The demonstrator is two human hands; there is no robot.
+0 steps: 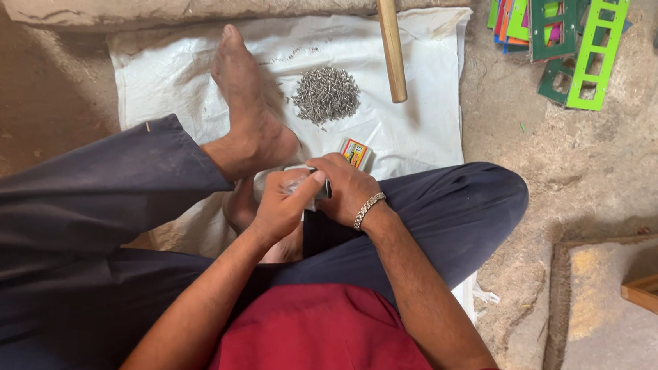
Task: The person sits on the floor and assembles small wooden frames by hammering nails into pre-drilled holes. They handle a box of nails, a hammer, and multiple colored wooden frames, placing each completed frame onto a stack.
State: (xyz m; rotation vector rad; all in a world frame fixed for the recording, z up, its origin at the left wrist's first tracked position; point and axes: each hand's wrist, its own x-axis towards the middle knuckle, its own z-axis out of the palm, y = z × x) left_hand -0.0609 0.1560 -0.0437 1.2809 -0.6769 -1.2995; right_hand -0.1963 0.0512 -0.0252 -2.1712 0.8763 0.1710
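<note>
We note a bare foot (248, 100) resting on a white woven sack (419, 137) spread over the rough dirt floor. The left hand (284, 209) is curled around a small clear-and-pale packet (298, 184), held above the lap; the braceleted right hand (348, 190) pinches its far end. Beyond lie a grey heap of small nails (326, 95), a smooth wooden handle (390, 37), and bright plastic frames (568, 31).
</note>
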